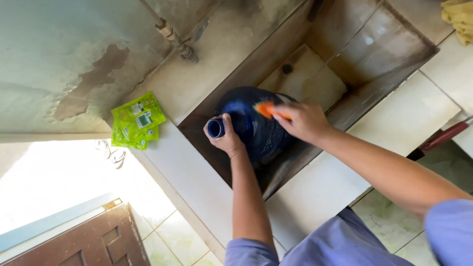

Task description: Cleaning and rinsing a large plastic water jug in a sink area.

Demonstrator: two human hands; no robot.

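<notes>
A person in a blue shirt is leaning over a tiled counter, scrubbing a large dark blue water jug that is lying on its side in a sunken tiled basin. The left hand is wrapping closed around the jug's neck, steadying it, while the right hand is pinching an orange scrubber against the jug's shoulder. Judging by this, the washing is mid-course: the outside is being worked, and no rinse water is showing. Beyond, green sachets are lying on the ledge under a wall tap; a yellow cloth is sitting at the far corner.
</notes>
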